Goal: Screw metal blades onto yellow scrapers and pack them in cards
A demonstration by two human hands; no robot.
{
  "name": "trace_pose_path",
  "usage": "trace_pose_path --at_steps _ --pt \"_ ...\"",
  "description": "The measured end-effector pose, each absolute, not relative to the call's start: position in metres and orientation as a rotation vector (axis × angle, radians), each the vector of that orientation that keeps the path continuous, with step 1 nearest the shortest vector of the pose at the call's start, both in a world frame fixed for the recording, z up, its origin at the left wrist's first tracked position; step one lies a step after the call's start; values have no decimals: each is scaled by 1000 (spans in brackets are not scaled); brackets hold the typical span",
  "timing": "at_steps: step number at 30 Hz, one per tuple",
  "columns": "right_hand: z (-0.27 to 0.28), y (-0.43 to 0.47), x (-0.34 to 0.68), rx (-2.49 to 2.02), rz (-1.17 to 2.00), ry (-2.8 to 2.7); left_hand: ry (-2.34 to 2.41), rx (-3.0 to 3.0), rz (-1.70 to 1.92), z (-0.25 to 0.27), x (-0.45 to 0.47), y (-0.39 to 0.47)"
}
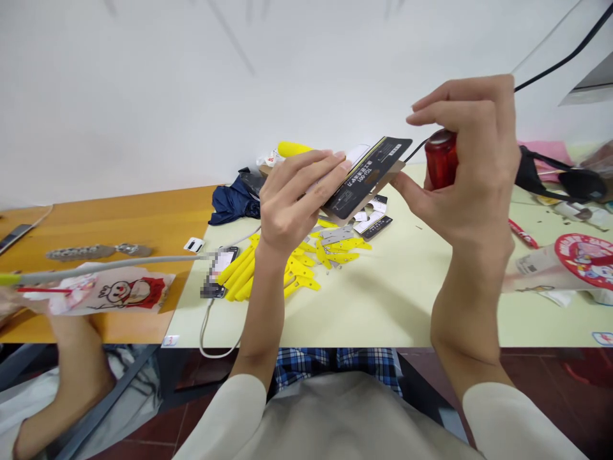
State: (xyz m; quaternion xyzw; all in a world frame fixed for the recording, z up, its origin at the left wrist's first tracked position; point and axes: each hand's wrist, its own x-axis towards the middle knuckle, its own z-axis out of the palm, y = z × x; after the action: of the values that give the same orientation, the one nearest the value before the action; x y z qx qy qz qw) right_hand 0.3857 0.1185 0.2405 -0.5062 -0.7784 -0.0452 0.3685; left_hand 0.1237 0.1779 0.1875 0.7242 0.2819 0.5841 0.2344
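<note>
Two bare hands are raised over the pale tabletop, clock read with twelve straight ahead of the wearer. The left hand, just short of twelve, is closed on a black printed "TGJ-001" card, which it holds tilted at twelve above the table. At one, the right hand is half-curled, its index and middle fingers apart from the card, its thumb tip near the card's right end. A red translucent cylindrical piece shows within its curve; whether it is gripped I cannot tell.

Below, yellow plastic handles lie heaped at eleven, beside a partly blurred phone. At ten, another person's hand is by a snowman-printed drink bag; at two lies a cup with a red-and-pink printed lid. Farther, grey metal plates rest at twelve, and more printed cards just past it. A navy cloth bundle sits beyond at eleven.
</note>
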Motion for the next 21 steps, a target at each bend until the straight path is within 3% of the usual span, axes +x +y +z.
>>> trace_pose_path --at_steps 13,21 --pt "255 114 397 -1334 -27 -2096 794 1717 1462 179 140 176" --pt "217 144 425 -1522 145 -2230 835 1127 990 91 176 167"
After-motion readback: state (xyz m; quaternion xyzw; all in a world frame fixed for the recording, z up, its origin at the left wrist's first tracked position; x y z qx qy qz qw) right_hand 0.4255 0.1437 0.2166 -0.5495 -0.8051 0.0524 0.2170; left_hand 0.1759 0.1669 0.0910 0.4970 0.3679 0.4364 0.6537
